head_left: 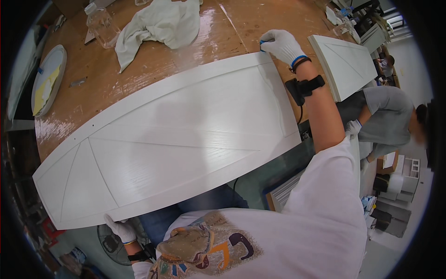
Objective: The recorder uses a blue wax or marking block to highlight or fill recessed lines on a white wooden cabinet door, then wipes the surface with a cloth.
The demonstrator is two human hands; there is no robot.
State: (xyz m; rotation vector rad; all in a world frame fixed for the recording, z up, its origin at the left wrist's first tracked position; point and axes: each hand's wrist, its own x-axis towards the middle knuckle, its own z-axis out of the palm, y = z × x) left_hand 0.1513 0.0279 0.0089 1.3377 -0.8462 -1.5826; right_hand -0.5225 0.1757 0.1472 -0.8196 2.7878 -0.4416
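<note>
The white door panel (176, 135) overhanging the surface (100, 88) could tip if pressed unevenly, the left hand (121, 229) gripping its near edge, the right hand (282, 45) curled at a far corner, hold unclear.

Open tabletop (107, 88) separates the white panel (186, 125) from obstructing cloth (162, 23) and bottle (103, 29)

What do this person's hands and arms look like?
The left hand and right hand wear white gloves, the right cuff edged blue. Black straps sit above them, the right one carrying a black device and cable. The sleeves are white.
</note>
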